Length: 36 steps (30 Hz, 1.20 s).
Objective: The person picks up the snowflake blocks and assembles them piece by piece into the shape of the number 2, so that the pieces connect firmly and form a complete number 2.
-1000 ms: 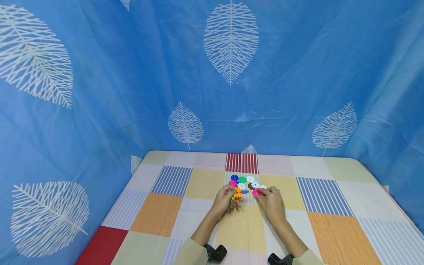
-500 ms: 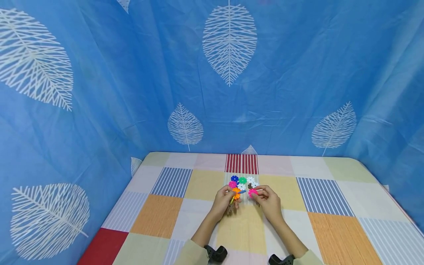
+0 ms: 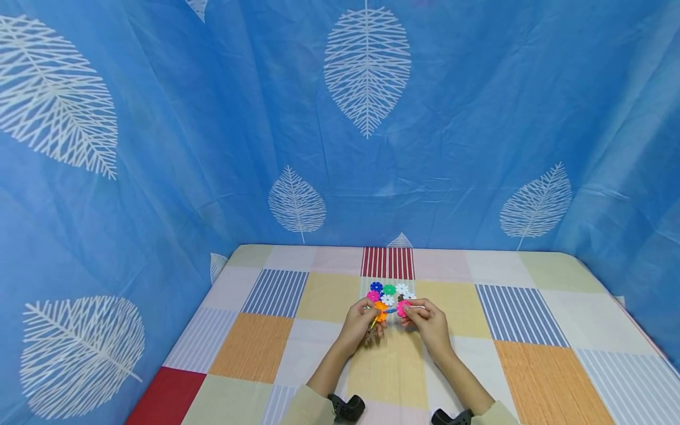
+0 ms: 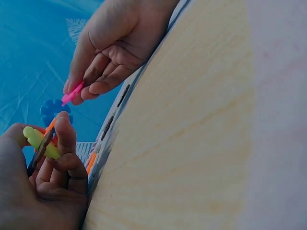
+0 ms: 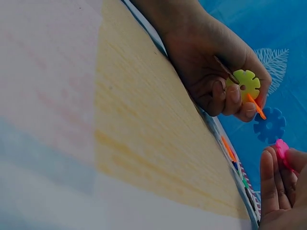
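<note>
Over the bench (image 3: 388,372), the pink disc (image 5: 282,152), apart from the blue disc (image 5: 269,125) one second ago, now sits at its edge. Right hand (image 3: 432,327): fingers pinching the pink disc. Left hand (image 3: 355,326): fingers pinching the joined cluster (image 5: 245,82) carrying the blue disc.

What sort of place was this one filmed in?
Probably a makeshift indoor recording booth, though that's a judgement: a blue leaf-print curtain closes off the back and both sides, a patchwork cloth covers the work surface, and small flower discs lie near its middle.
</note>
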Each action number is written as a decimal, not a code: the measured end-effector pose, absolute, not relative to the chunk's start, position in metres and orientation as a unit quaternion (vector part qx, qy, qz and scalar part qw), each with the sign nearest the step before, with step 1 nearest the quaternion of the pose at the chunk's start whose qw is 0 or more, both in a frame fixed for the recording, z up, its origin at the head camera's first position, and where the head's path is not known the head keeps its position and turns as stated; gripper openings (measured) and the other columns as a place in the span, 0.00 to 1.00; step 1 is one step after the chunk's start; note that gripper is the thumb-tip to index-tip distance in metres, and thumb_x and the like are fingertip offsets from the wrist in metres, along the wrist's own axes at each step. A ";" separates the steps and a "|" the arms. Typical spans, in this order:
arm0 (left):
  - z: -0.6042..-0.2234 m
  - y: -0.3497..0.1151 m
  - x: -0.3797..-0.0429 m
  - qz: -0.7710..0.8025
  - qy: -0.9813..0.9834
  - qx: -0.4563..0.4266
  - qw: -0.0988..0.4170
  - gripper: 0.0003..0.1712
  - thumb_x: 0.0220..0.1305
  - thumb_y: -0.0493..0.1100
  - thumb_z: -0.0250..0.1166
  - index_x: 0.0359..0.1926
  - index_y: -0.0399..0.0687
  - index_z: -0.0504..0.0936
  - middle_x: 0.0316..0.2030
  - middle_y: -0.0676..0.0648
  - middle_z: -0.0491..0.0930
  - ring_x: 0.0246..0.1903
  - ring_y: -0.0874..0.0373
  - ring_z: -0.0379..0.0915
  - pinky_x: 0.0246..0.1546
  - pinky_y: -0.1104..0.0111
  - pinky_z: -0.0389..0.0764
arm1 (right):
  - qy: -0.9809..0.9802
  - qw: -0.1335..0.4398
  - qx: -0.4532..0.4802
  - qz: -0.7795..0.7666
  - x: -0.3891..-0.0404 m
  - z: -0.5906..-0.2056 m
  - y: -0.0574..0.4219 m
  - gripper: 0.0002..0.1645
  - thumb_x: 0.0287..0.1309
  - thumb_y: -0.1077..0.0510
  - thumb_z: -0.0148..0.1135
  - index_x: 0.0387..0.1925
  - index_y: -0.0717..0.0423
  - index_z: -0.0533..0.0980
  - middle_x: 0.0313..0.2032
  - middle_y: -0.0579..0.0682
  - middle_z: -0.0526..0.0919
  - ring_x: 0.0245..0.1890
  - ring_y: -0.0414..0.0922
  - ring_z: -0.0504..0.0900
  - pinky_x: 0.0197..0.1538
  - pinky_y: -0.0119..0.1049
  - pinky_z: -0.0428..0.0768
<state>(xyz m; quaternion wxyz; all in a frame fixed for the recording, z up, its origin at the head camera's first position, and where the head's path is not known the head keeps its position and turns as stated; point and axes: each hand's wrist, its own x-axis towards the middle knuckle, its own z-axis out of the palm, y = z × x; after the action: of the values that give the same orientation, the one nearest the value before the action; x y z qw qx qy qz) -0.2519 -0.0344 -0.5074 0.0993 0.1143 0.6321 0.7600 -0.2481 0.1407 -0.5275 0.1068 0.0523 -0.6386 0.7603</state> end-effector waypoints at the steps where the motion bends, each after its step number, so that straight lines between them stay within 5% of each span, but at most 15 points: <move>1: -0.504 -0.034 -0.250 0.759 0.633 0.116 0.100 0.04 0.61 0.31 0.51 0.30 0.41 0.67 0.17 0.46 0.79 0.12 0.60 0.72 0.13 0.75 0.70 | -0.637 0.103 0.052 0.762 -0.248 -0.527 0.141 0.13 0.55 0.68 0.61 0.39 0.76 0.71 0.24 0.57 0.83 0.20 0.46 0.81 0.27 0.37 0.82; 23: -0.504 -0.039 -0.248 0.733 0.638 0.208 0.112 0.05 0.66 0.30 0.49 0.31 0.36 0.65 0.26 0.25 0.77 0.16 0.60 0.73 0.11 0.75 0.63 | -0.619 0.060 0.071 0.780 -0.246 -0.528 0.139 0.10 0.56 0.71 0.57 0.36 0.77 0.67 0.24 0.58 0.83 0.20 0.44 0.82 0.28 0.36 0.82; 36: -0.517 -0.035 -0.259 0.765 0.620 0.133 0.112 0.03 0.64 0.31 0.50 0.32 0.39 0.67 0.19 0.45 0.80 0.16 0.60 0.74 0.15 0.77 0.72 | -0.635 0.060 0.070 0.767 -0.247 -0.527 0.138 0.17 0.60 0.64 0.57 0.44 0.75 0.68 0.26 0.59 0.83 0.22 0.44 0.82 0.30 0.38 0.82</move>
<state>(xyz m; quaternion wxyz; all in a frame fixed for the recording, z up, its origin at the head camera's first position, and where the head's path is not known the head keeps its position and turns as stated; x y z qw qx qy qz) -0.2592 -0.0350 -0.5169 0.1123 0.1334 0.6204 0.7646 -0.2473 0.1380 -0.5269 0.0604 0.0695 -0.6349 0.7671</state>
